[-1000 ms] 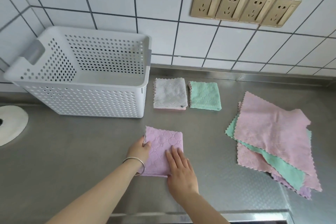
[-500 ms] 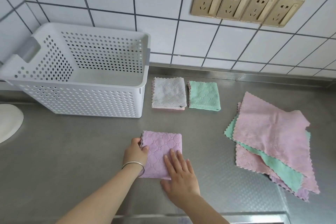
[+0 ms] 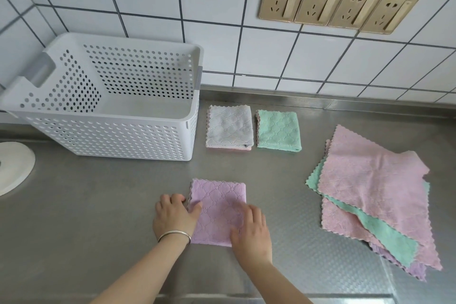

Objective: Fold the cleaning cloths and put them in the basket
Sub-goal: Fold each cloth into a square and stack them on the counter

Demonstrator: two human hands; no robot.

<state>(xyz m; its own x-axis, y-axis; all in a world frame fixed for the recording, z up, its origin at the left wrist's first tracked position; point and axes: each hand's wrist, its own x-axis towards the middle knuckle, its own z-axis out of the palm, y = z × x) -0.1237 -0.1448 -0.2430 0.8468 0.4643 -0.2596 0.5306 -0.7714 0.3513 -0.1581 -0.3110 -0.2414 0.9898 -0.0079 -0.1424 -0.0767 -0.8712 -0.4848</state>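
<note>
While three folded cloths are lying outside the seemingly empty basket (image 3: 103, 136), the left hand (image 3: 172, 215) is pinching the near purple cloth (image 3: 217, 210), the right hand (image 3: 251, 232) is pressing it flat-fingered, and the unfolded pile (image 3: 370, 195) is waiting right.

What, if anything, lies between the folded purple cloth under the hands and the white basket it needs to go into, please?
Nothing visible does. The purple cloth lies on bare steel counter in front of the basket, whose top is open. The folded grey cloth and green cloth sit to the basket's right, off that path.
</note>
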